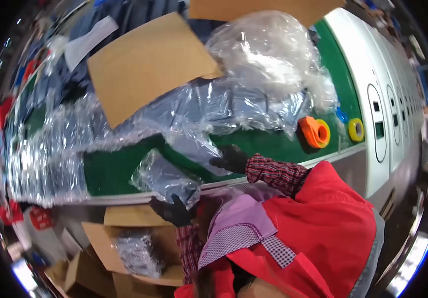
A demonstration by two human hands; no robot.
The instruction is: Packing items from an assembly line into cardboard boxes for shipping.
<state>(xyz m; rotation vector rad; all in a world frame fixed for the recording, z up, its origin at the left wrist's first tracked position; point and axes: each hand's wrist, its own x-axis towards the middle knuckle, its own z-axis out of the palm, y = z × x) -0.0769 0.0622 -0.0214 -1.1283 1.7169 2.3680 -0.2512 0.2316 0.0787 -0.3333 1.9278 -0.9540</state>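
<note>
Both my hands wear dark gloves. My left hand [171,211] is at the near edge of the green table, thumb and fingers apart, right beside a folded blue-grey garment in a clear plastic bag [166,179]. The bag lies slanted at the table's edge. My right hand [231,159] is closed at the near end of a second bagged garment [191,144]. Its far end reaches the row of bagged garments [224,107] behind. The right fingertips are partly hard to make out against the plastic.
An open carton [95,238] below the edge holds bagged garments [139,253]. Brown cardboard [144,64] and a heap of clear plastic [268,49] cover the far side. An orange tape dispenser [313,131] and yellow tape roll [356,129] lie right, near white panels [372,99].
</note>
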